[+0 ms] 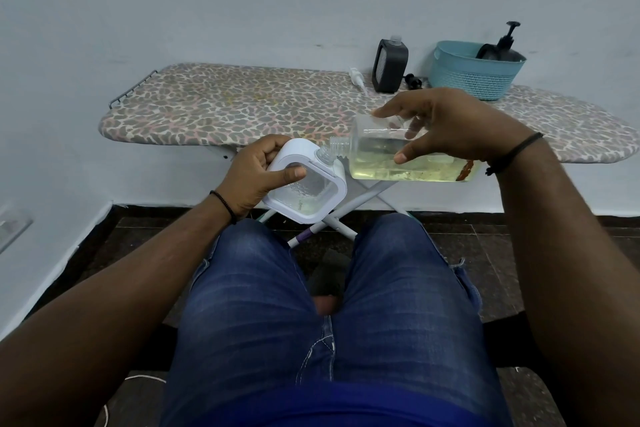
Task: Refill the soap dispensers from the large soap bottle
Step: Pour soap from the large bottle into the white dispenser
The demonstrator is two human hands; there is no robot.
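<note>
My left hand [254,173] grips a white square soap dispenser [304,189] with a clear window, tilted, its open neck pointing up and to the right. My right hand [446,126] holds the large clear soap bottle [391,159] on its side, about half full of yellowish liquid. The bottle's open threaded mouth almost touches the dispenser's neck. Both are held in the air above my knees, in front of the ironing board's near edge. A thin layer of liquid lies in the dispenser's bottom.
The leopard-print ironing board [242,107] stands ahead against a white wall. On it are a black dispenser [389,68] without pump, a white pump [356,78], a black pump head [414,80] and a teal basket [474,74] holding another black pump bottle.
</note>
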